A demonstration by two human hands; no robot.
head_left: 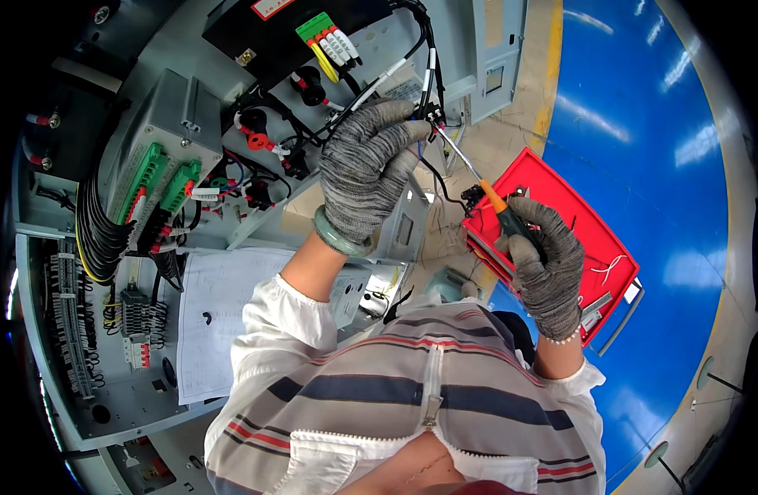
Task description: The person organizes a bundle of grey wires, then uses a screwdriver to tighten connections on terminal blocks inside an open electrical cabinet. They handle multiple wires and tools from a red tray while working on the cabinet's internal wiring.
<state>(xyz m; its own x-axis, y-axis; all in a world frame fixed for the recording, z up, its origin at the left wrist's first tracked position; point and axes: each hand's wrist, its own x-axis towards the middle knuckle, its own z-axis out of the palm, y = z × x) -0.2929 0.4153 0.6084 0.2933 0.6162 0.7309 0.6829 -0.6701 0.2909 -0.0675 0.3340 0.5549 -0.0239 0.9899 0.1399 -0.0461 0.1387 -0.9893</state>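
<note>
My left hand [364,169], in a grey knit glove, reaches up into the cabinet. Its fingertips are pinched at a small black wired part [431,111], where black cables with white sleeves [380,84] come together. My right hand [548,268], gloved the same way, is wrapped round the handle of a screwdriver [496,200] in orange and dark green. The screwdriver's thin metal shaft slants up to the left, and its tip meets or almost meets the black part. Whether the tip sits in a screw is too small to tell.
A red tray [597,235] with loose small parts lies beyond my right hand. To the left, a grey metal module [177,115] carries green terminal blocks [148,177]. Paper drawings [210,322] hang below it, beside rows of terminals [69,318]. The floor is blue [635,107].
</note>
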